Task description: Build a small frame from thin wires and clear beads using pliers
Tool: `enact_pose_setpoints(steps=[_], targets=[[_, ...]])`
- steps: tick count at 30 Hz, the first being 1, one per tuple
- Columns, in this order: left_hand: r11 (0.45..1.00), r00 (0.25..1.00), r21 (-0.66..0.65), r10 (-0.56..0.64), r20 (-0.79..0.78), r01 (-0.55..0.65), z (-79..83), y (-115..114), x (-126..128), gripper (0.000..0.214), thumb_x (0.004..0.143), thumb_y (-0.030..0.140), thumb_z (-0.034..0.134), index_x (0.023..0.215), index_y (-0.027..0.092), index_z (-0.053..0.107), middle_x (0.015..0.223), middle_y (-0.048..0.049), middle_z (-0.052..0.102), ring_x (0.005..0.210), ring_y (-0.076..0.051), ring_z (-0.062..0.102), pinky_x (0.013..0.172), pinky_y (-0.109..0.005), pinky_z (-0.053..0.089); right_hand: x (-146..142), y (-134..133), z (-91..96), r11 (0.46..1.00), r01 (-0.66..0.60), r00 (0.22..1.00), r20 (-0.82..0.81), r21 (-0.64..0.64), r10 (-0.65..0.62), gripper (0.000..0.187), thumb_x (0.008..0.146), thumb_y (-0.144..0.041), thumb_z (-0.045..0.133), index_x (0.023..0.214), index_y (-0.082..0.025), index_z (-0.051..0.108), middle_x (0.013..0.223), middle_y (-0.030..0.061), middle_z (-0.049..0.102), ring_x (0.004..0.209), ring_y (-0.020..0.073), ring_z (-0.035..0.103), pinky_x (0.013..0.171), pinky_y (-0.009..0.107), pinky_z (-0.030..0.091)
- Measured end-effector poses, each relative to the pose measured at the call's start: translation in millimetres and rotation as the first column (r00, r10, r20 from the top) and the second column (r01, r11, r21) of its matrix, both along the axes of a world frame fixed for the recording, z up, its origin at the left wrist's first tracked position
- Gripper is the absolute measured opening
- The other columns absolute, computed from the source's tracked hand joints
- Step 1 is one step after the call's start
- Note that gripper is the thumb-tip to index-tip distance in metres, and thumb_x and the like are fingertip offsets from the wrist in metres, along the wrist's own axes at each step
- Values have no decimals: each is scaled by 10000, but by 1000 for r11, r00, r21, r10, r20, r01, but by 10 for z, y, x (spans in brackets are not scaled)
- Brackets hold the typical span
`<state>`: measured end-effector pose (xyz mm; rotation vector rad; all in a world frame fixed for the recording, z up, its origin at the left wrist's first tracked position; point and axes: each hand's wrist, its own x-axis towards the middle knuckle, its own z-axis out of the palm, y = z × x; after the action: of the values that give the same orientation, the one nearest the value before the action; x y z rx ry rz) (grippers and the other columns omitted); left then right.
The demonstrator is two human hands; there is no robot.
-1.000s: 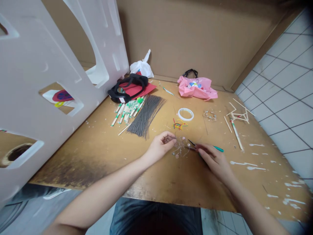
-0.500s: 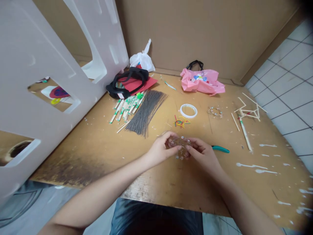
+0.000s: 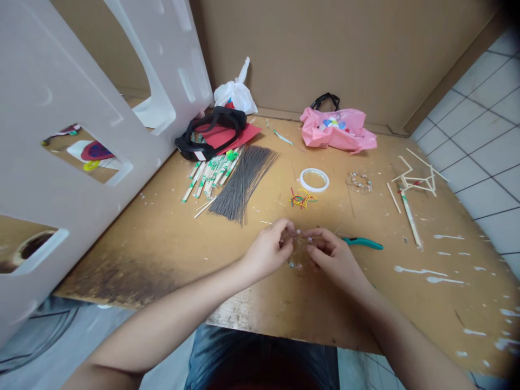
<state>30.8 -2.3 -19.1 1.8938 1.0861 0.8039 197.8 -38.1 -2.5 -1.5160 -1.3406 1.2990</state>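
Both my hands meet over the middle of the wooden table (image 3: 170,238). My left hand (image 3: 268,250) and my right hand (image 3: 331,254) pinch a small wire piece strung with clear beads (image 3: 299,238) between their fingertips, holding it just above the tabletop. Teal-handled pliers (image 3: 361,243) lie on the table just right of my right hand, untouched. A small heap of coloured rubber bands (image 3: 300,200) sits a little beyond my hands.
A bundle of thin grey wires (image 3: 244,184) and wrapped chopsticks (image 3: 211,176) lie at the left middle. A tape ring (image 3: 314,179), another beaded wire piece (image 3: 359,182), a stick frame (image 3: 414,181), a pink bag (image 3: 337,132) and a white foam panel (image 3: 81,119) surround them.
My right hand let go of the teal pliers, which now lie on the table, and moved left to join my left hand on the beaded wire piece.
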Motion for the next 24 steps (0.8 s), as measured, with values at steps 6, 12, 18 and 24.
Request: enact_pose_setpoints(steps=[6, 12, 18, 24], targets=[[987, 982, -152, -12, 189, 41, -20, 11, 12, 162, 785, 151, 468, 941, 195, 462, 735, 36, 544, 540, -68, 494, 511, -178, 382, 27, 12, 17, 992, -111, 965, -246, -63, 92, 308, 767, -383, 584, 1021, -216, 537, 863, 39, 662, 705, 167, 627, 654, 333, 494], [990, 991, -139, -10, 137, 29, -21, 10, 28, 107, 766, 160, 487, 870, 183, 497, 709, 32, 545, 545, -74, 472, 516, -187, 354, 26, 30, -31, 994, -90, 954, -291, -61, 69, 316, 683, -248, 611, 995, -224, 562, 960, 37, 648, 850, 175, 607, 723, 326, 478], [996, 998, 63, -58, -18, 59, 10, 19, -9, 194, 721, 97, 484, 880, 179, 560, 796, -5, 569, 724, -122, 521, 663, -235, 390, 42, 40, -33, 998, -51, 969, -244, -37, 40, 211, 634, -186, 583, 843, -212, 564, 727, -27, 593, 622, 124, 559, 612, 291, 452], [916, 934, -294, -178, 310, 272, 5, 61, 2, 189, 797, 172, 443, 973, 162, 512, 811, -23, 611, 741, -131, 580, 698, -255, 444, 48, 44, -9, 977, -79, 917, -400, -200, -7, 261, 673, -275, 660, 894, -203, 541, 699, -33, 596, 509, 92, 523, 515, 260, 433]])
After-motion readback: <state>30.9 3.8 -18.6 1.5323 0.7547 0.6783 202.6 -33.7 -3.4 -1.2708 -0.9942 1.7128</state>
